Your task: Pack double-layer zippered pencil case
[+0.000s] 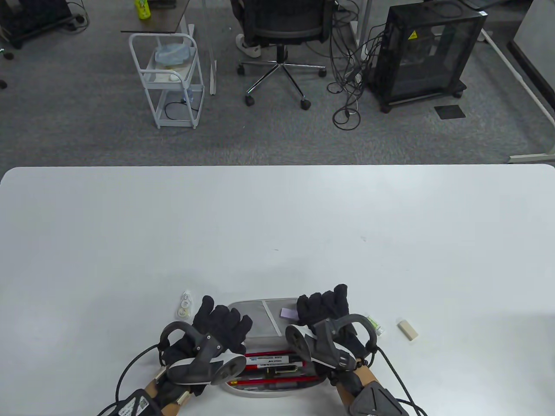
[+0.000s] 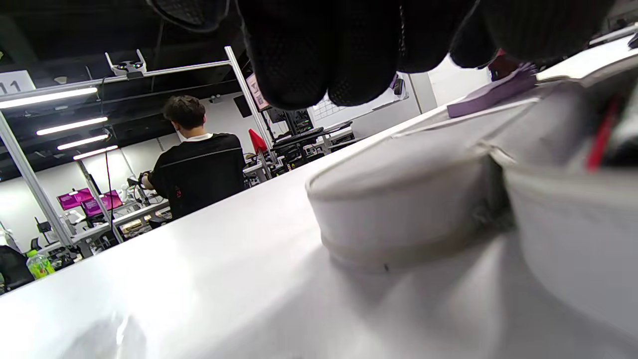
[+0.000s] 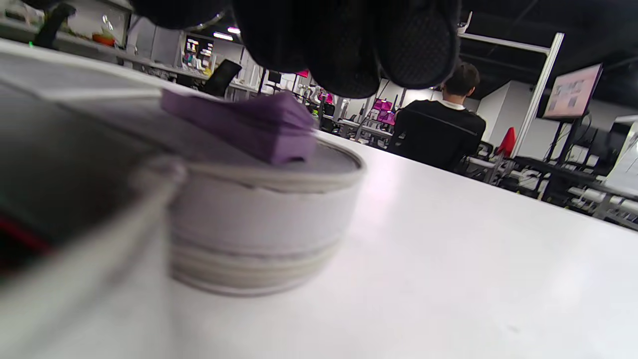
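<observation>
Left hand [image 1: 219,325] palm-down over open pencil case [image 1: 256,318] left end, right hand [image 1: 323,307] over right end, fingers loosely bent, grasp unclear, purple eraser [image 1: 288,313] between

White sign [image 2: 15,82] reads "11" (upper left).

The table view looks down from above me onto the white table [image 1: 277,225], facing 12 o'clock toward the office floor. My wrist views sit almost on the tabletop, very near the open pencil case [image 2: 398,209], my fingers [image 3: 349,45] hanging in at 12 o'clock. All three views share the case's purple pad [image 3: 249,124]; both wrist views also catch a seated person [image 2: 199,164].
</observation>
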Demonstrator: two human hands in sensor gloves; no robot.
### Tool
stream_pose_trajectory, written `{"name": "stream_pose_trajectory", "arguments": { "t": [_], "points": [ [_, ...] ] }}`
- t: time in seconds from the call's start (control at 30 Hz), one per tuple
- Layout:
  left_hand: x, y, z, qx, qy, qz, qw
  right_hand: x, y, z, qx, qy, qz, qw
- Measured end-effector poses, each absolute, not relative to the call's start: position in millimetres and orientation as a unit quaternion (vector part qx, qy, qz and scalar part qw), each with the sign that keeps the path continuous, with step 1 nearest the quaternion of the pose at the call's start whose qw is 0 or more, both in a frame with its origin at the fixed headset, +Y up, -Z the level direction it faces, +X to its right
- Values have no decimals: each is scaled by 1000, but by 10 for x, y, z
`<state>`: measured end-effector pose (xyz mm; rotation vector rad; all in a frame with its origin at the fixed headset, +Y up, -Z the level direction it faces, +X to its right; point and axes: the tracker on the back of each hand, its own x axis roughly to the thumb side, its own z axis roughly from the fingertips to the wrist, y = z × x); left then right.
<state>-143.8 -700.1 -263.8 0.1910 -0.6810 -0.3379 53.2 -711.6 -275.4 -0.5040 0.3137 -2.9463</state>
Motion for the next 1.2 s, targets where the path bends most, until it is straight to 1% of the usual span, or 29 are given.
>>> {"name": "stream_pose_trajectory", "arguments": {
  "t": [0.07,0.1,0.13,0.17,0.23,0.27,0.3,0.33,0.4,0.43,0.5,0.57,0.6,0.67,0.73,0.77,0.8,0.87,0.93,1.03,1.1,1.17,1.2],
  "points": [
    [-1256,-6970,-2805,69,-321,-168,929,519,-7134,-2739,-173,84,-980,59],
    [-1177,-6985,-2879,52,-328,-171,928,513,-7152,-2739,-170,72,-981,63],
    [-1061,-7029,-2975,22,-350,-180,919,508,-7186,-2751,-167,52,-982,74],
    [-980,-7069,-3043,8,-364,-196,911,508,-7224,-2765,-162,32,-982,88],
    [-795,-7118,-3145,-15,-366,-243,898,500,-7300,-2799,-158,7,-980,121],
    [-804,-7127,-3241,-33,-360,-245,900,507,-7324,-2814,-157,-11,-980,123],
    [-787,-7116,-3308,-40,-361,-236,901,535,-7342,-2849,-152,-43,-982,100],
    [-754,-7131,-3386,-78,-347,-224,908,551,-7345,-2872,-152,-59,-983,83],
    [-738,-7186,-3501,-142,-316,-216,913,570,-7348,-2904,-159,-57,-982,81],
    [-735,-7205,-3539,-149,-310,-212,915,585,-7333,-2907,-160,-57,-982,84],
    [-715,-7242,-3578,-108,-321,-175,925,578,-7352,-2917,-160,-64,-981,88],
    [-688,-7277,-3543,-62,-336,-160,926,562,-7354,-2913,-160,-63,-980,98],
    [-684,-7289,-3513,-45,-336,-162,927,558,-7356,-2911,-161,-64,-980,102],
    [-667,-7320,-3435,-8,-347,-212,914,562,-7360,-2907,-161,-61,-980,100],
    [-664,-7380,-3422,-19,-358,-238,903,574,-7356,-2902,-173,-38,-978,111],
    [-658,-7342,-3391,-9,-357,-256,898,571,-7359,-2894,-178,-42,-977,110],
    [-665,-7340,-3377,-14,-363,-261,894,572,-7360,-2889,-181,-38,-977,108],
    [-702,-7323,-3375,-5,-365,-259,894,566,-7358,-2885,-180,-37,-977,106],
    [-756,-7302,-3377,7,-374,-229,899,565,-7359,-2888,-185,-34,-976,108],
    [-832,-7246,-3379,53,-395,-155,904,554,-7390,-2907,-197,-59,-977,58],
    [-874,-7221,-3390,45,-391,-125,910,520,-7407,-2912,-217,-73,-973,16],
    [-881,-7221,-3395,39,-395,-118,910,477,-7451,-2914,-238,-95,-966,-31],
    [-884,-7217,-3393,41,-395,-119,910,457,-7502,-2924,-238,-127,-960,-69]
  ]
}}
